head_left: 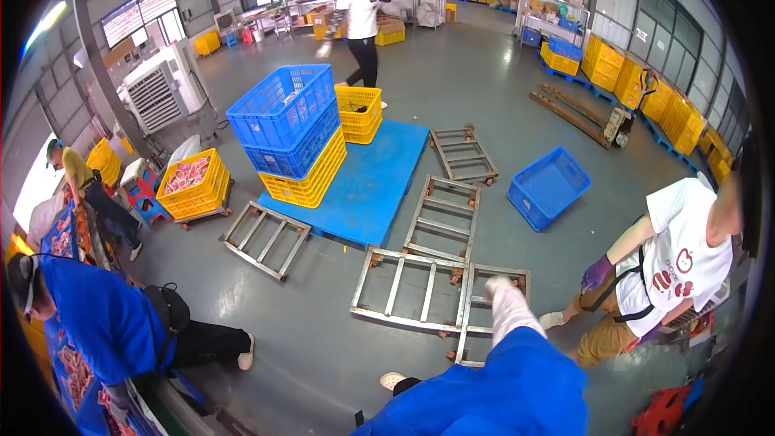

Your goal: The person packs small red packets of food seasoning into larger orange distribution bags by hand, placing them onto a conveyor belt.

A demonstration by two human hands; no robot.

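Observation:
A blue sleeve and a pale sleeve cover reach forward from the bottom. At their end is my right hand (500, 283), pale and blurred, over the upper part of a metal wheeled frame (529, 276). Its fingers are too small and smeared to make out, and so is any contact with the frame. My left hand is out of view. Just left of that frame lies another metal frame (391, 285), with a third frame (443, 227) behind it. An empty blue crate (549, 187) rests on the floor beyond my hand, to the right.
Stacked blue crates (282, 117) over a yellow crate stand on a blue pallet (355, 214). A person in white (682, 234) is close on the right; a person in blue (105, 315) bends at the left. Another person (361, 16) stands behind the pallet.

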